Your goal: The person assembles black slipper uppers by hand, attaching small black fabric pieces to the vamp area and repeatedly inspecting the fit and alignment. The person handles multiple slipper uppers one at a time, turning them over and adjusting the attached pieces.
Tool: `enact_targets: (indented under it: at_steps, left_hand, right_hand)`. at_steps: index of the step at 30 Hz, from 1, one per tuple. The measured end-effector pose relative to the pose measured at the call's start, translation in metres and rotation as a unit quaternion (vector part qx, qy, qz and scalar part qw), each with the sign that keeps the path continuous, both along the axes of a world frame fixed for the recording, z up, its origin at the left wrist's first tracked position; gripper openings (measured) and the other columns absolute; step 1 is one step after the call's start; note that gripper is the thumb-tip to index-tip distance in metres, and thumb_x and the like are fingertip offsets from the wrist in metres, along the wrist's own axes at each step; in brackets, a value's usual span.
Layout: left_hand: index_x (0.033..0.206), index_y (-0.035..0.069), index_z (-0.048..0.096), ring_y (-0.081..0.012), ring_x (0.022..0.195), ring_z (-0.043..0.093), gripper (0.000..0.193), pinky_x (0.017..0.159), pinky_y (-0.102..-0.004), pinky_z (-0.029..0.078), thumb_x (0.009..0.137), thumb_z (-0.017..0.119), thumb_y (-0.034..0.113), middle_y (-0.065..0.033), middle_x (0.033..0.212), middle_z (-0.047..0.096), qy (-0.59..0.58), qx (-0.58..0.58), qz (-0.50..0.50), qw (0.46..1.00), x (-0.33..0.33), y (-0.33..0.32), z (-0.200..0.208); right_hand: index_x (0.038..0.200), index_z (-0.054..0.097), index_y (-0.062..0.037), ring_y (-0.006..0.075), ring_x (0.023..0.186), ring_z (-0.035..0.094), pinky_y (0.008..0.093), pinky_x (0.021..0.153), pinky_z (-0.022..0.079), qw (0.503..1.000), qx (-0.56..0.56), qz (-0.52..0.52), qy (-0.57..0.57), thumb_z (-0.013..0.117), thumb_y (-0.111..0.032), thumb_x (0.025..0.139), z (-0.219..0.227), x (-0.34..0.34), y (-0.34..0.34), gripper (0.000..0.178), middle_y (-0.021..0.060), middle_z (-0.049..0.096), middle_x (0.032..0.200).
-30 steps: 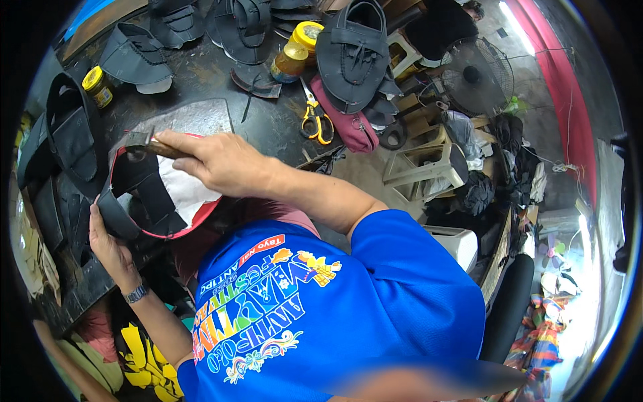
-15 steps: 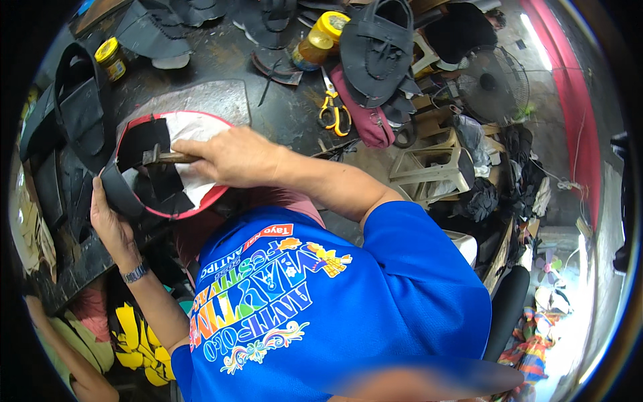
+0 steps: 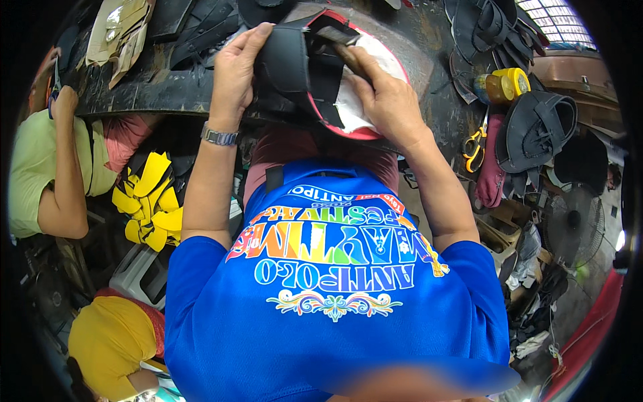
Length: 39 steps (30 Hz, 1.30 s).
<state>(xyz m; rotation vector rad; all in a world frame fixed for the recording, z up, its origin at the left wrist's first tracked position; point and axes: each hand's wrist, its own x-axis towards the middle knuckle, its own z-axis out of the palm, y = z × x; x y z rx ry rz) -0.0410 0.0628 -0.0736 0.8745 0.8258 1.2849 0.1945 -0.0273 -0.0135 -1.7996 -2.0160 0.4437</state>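
Our view has swung left: by the table [image 3: 161,94] edge our left hand [image 3: 233,74] pinches the black piece [image 3: 284,59], our right hand [image 3: 387,97] wraps the hammer [image 3: 349,59], white lining [image 3: 385,61] is in, remaining work unclear.

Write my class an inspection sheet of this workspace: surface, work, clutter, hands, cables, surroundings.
Surface: dark table, partly covered.
Work: black red-rimmed piece, partly white inside; hammer at its opening.
Clutter: jars, yellow-handled scissors, pink pouch, black strapped piece.
Hands: left hand grips the piece's side; right hand holds the hammer.
Cables: none clearly identifiable.
Surroundings: fan at right; co-worker in light green at left, yellow cut pieces nearby.
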Motion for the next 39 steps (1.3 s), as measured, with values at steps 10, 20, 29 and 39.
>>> enact_targets:
  at_steps: [10, 20, 29, 39]
  left_hand:
    - [0.108, -0.002, 0.071, -0.0088, 0.085, 0.065, 0.029, 0.077, -0.0203, 0.051, 0.092, 0.072, 0.022, -0.0050, 0.097, 0.072, -0.010, 0.009, 0.008, 1.000, 0.002, -0.001, 0.001]
    - [0.110, -0.002, 0.070, -0.0089, 0.085, 0.065, 0.030, 0.077, -0.0203, 0.051, 0.093, 0.071, 0.022, -0.0058, 0.098, 0.072, -0.015, 0.045, 0.010, 0.999, 0.003, -0.003, -0.002]
    - [0.109, -0.002, 0.071, -0.0090, 0.085, 0.066, 0.029, 0.076, -0.0198, 0.051, 0.093, 0.071, 0.022, -0.0062, 0.099, 0.072, -0.034, 0.027, 0.001, 0.999, 0.003, -0.001, -0.003]
    - [0.106, -0.001, 0.071, -0.0089, 0.085, 0.067, 0.029, 0.074, -0.0200, 0.052, 0.094, 0.070, 0.025, -0.0057, 0.099, 0.072, -0.035, -0.017, -0.023, 0.999, 0.002, 0.002, -0.005]
  right_hand:
    - [0.138, 0.053, -0.0226, 0.0458, 0.091, 0.065, 0.0510, 0.080, 0.052, 0.996, -0.007, -0.070, 0.047, 0.058, -0.037, 0.095, 0.000, 0.021, -0.005, 0.045, 0.0229, 0.070, 0.099]
    - [0.134, 0.056, -0.0161, 0.0423, 0.097, 0.066, 0.0473, 0.083, 0.053, 0.990, -0.021, -0.136, 0.030, 0.061, -0.032, 0.094, 0.011, 0.024, -0.018, 0.044, 0.0247, 0.069, 0.103]
    - [0.137, 0.055, -0.0198, 0.0398, 0.087, 0.068, 0.0433, 0.078, 0.054, 0.997, 0.012, -0.056, 0.046, 0.063, -0.023, 0.093, 0.000, 0.023, -0.038, 0.045, 0.0234, 0.070, 0.094]
    - [0.132, 0.060, -0.0207, 0.0389, 0.089, 0.068, 0.0428, 0.079, 0.054, 0.994, -0.001, -0.096, 0.057, 0.065, -0.030, 0.091, -0.009, 0.047, -0.045, 0.043, 0.0202, 0.070, 0.097]
